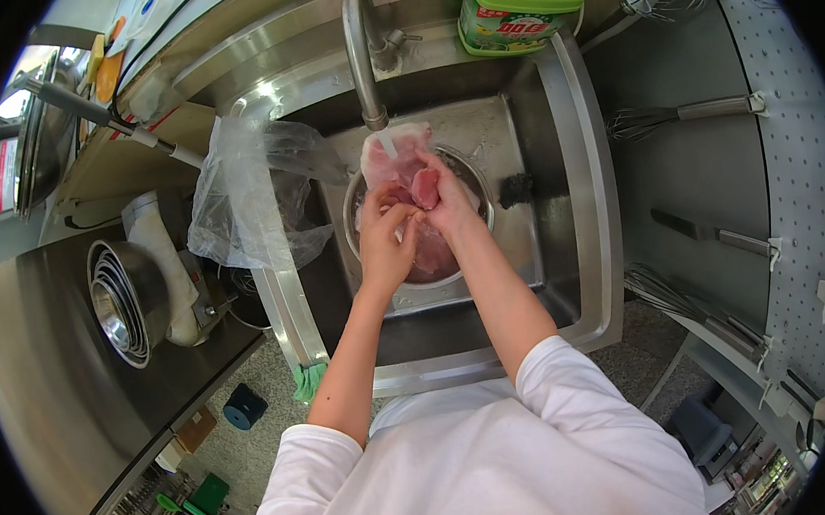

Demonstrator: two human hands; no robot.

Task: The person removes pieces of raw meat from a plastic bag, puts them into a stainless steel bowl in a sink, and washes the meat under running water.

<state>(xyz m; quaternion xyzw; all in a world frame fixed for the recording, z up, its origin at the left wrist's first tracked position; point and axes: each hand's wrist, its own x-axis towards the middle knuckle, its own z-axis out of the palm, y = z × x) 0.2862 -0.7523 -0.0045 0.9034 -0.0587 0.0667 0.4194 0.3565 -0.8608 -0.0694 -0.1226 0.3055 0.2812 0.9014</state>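
Observation:
A slab of raw meat point(399, 152) with a pale fatty edge lies across my hands, under water running from the faucet point(364, 60). My right hand point(450, 196) supports it from the right side, and a darker red lobe of meat shows against the palm. My left hand point(388, 238) grips the meat's near part with bent fingers and thumb. Below both hands stands a round metal bowl point(487, 180) with more meat point(432, 256) in cloudy water. The fingers partly hide the meat and the bowl.
The bowl stands in a stainless-steel sink point(585, 260). A clear plastic bag point(250, 197) drapes over its left rim. A dark scouring pad point(516, 190) lies right of the bowl. A green detergent jug point(521, 9) stands behind. Nested metal bowls point(125, 306) sit left; whisks point(689, 110) hang right.

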